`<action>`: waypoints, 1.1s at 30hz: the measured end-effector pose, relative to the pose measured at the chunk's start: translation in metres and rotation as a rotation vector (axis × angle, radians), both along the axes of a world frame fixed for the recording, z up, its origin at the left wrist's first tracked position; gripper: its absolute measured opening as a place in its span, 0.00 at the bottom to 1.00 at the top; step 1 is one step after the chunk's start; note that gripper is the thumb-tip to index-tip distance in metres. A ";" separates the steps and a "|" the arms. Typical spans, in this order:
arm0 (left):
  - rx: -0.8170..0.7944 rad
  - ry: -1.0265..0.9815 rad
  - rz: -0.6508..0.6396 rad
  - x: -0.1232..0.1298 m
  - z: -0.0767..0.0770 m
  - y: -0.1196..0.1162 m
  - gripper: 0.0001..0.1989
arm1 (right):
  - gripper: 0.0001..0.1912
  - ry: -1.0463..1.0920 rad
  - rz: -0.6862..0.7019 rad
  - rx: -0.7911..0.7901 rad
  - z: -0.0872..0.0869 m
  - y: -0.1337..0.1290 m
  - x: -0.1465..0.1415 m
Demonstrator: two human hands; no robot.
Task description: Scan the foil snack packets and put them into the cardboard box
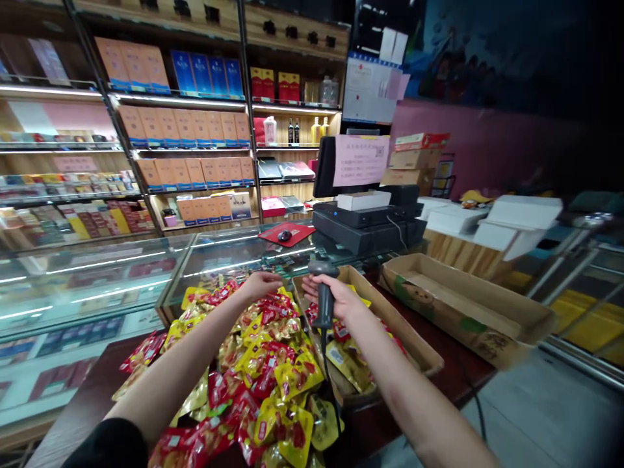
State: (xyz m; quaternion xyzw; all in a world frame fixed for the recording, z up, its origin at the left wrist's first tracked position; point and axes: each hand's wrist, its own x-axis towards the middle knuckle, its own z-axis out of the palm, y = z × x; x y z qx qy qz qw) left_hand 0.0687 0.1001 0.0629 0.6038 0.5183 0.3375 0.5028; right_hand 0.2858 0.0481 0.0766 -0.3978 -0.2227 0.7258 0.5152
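My right hand (341,296) grips a dark grey handheld barcode scanner (325,305), held upright with its head at the top and a cable running down from the handle. It hovers over a long cardboard box (414,344) that holds red and yellow snack packets (348,364). To the left, my left hand (263,286) reaches over a large heap of shiny red, yellow and gold snack packets (263,357). Its fingers look stretched out, and I see nothing held in them. Whether the fingertips touch the packets cannot be made out.
A second cardboard box (453,299) stands to the right on the dark red table (92,416). Behind the heap is a glass display counter (121,273) with a mouse (284,235) on a red mat. A monitor (325,166) and stacked black boxes (365,231) stand farther back, before stocked shelves.
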 end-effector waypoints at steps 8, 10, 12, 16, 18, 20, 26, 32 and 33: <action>0.094 0.132 0.173 -0.122 -0.005 -0.019 0.25 | 0.02 -0.127 0.127 -0.030 -0.019 0.009 -0.117; 0.126 0.177 0.216 -0.140 -0.015 -0.024 0.24 | 0.02 -0.174 0.104 -0.018 -0.028 0.009 -0.141; 0.177 0.230 0.257 -0.150 -0.026 -0.028 0.21 | 0.03 -0.209 0.078 -0.004 -0.038 0.009 -0.162; 0.270 0.407 0.297 -0.154 -0.048 -0.039 0.18 | 0.05 -0.230 0.055 0.013 -0.056 0.008 -0.189; 0.311 0.496 0.321 -0.148 -0.057 -0.045 0.18 | 0.04 -0.214 0.050 0.003 -0.062 0.006 -0.195; 0.358 0.556 0.341 -0.141 -0.065 -0.051 0.17 | 0.04 -0.189 0.047 -0.005 -0.066 0.003 -0.198; 0.535 0.547 0.389 -0.121 -0.076 -0.069 0.07 | 0.09 -0.052 0.067 -0.003 -0.072 -0.009 -0.191; 0.801 0.382 0.313 -0.097 -0.071 -0.086 0.08 | 0.09 0.167 0.060 -0.022 -0.071 -0.010 -0.174; 0.787 0.335 0.269 -0.093 -0.070 -0.086 0.08 | 0.09 0.163 0.043 -0.022 -0.071 -0.008 -0.171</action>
